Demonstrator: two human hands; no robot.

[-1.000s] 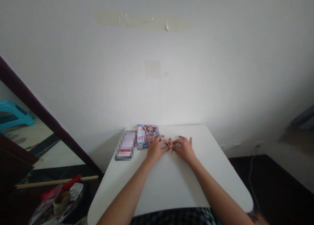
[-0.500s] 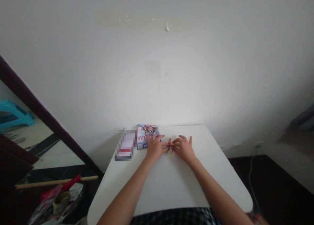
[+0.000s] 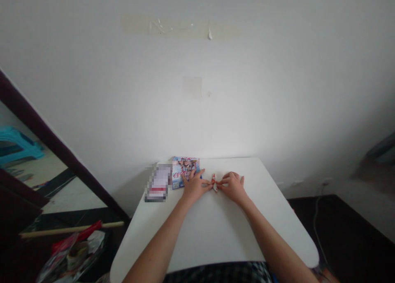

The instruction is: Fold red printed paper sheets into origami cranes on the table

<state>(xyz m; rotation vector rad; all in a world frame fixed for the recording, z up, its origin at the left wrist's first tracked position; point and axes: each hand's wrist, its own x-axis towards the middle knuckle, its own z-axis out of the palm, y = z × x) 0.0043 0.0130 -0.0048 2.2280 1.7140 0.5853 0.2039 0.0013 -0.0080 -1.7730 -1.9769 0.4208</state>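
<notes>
No word or number can be read with certainty. On the blue, square paper booklet with colourful printed figures (image 3: 186, 163), there is a line of large pinkish-red lettering (image 3: 179, 175), too small to make out and partly hidden by the left hand (image 3: 194, 187), and near its lower corner a pale square mark resembling a QR code (image 3: 175, 185).

Paper (image 3: 215, 188) right of booklet (image 3: 186, 164) on table (image 3: 212, 233)

small piece (image 3: 215, 188): red, white; sheet (image 3: 186, 167): blue, pinkish print; table (image 3: 212, 233): white; stool (image 3: 29, 148): turquoise
</notes>
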